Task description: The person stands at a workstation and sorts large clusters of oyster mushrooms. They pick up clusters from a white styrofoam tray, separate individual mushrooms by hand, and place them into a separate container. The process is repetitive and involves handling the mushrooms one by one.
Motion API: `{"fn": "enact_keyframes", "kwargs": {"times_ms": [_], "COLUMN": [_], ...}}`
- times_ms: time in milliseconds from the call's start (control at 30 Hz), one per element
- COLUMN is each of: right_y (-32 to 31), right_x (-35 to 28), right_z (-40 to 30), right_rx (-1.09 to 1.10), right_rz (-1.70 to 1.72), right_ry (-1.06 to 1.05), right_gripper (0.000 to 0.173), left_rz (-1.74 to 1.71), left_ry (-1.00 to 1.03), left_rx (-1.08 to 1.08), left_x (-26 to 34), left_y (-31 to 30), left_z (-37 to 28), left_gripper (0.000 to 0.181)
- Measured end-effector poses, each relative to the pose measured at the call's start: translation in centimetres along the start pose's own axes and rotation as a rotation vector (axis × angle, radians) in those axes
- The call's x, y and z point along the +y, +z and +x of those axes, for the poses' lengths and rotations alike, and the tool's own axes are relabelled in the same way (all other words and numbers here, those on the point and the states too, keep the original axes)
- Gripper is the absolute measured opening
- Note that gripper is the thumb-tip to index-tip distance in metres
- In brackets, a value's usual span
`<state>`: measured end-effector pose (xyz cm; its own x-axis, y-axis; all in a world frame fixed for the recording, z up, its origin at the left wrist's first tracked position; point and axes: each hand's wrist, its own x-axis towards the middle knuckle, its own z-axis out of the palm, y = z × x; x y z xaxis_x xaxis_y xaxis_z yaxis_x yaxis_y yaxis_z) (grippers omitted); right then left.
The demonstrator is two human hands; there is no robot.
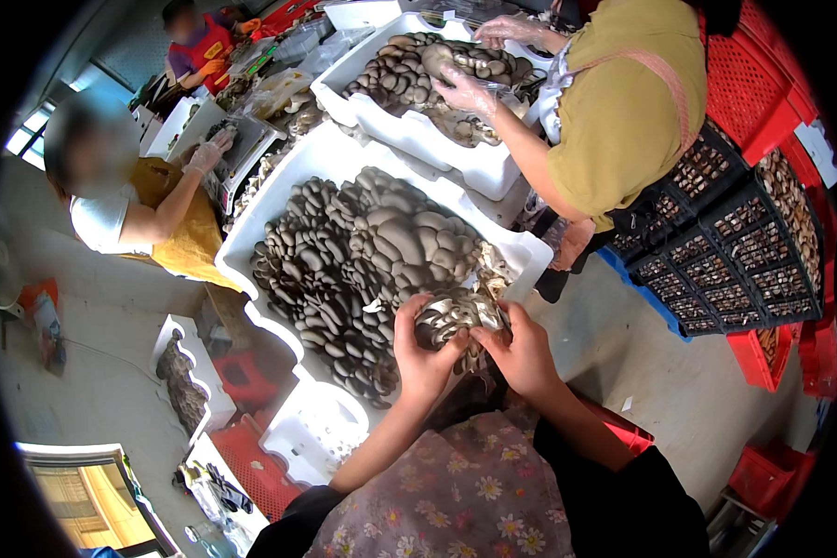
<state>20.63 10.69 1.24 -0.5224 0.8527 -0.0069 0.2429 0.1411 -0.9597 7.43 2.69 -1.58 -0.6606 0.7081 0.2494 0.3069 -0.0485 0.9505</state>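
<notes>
Both my hands hold one cluster of oyster mushrooms [460, 312], its pale gills and stems turned up. My left hand [422, 356] grips its left side, thumb on the stems. On the right side, my right hand [519, 349] has its thumb near the other thumb; a small dark thing by its fingers is too hidden to name. Just beyond lies a white foam box [530, 254] with many grey oyster mushrooms [397, 240], darker and smaller ones on the left, broader caps on the right. Pale trimmed pieces [492, 268] lie at its right end.
A gloved co-worker [628, 104] handles mushrooms over a second foam box [453, 157]; another co-worker [174, 209] stands at a scale on the left, a third farther back. Black crates [732, 244] of mushrooms are stacked right. A white container [314, 425] with pale scraps sits lower left.
</notes>
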Motion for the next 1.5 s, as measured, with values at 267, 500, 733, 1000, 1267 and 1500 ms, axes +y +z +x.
{"fn": "enact_keyframes", "kwargs": {"times_ms": [267,500,733,1000,1267,1500], "right_y": [0.5,0.8,0.4,-0.4,1.4,1.9], "right_x": [-0.8,-2.7,-3.8,-6.6,-7.5,-7.1], "right_z": [0.5,0.2,-0.5,-1.4,-2.2,-2.4], "right_rx": [-0.123,-0.179,-0.247,-0.344,-0.209,-0.208], "right_rz": [0.426,0.657,0.466,0.210,-0.105,-0.047], "right_ry": [0.180,0.383,0.031,0.117,-0.105,-0.176], "right_gripper": [0.024,0.025,0.027,0.012,0.011,0.013], "left_rz": [-0.397,-0.495,-0.763,-1.510,-1.119,-1.034], "left_ry": [-0.239,-0.254,-0.372,-0.510,-0.511,-0.581], "left_rx": [0.032,0.012,0.142,0.028,0.149,0.198], "left_x": [1.8,2.1,1.6,-1.2,0.3,-0.1], "left_y": [-2.2,-3.4,-3.9,-5.7,-5.0,-4.5], "left_z": [0.3,0.0,-0.2,-0.7,-1.6,-2.0], "left_gripper": [0.055,0.061,0.052,0.058,0.069,0.065]}}
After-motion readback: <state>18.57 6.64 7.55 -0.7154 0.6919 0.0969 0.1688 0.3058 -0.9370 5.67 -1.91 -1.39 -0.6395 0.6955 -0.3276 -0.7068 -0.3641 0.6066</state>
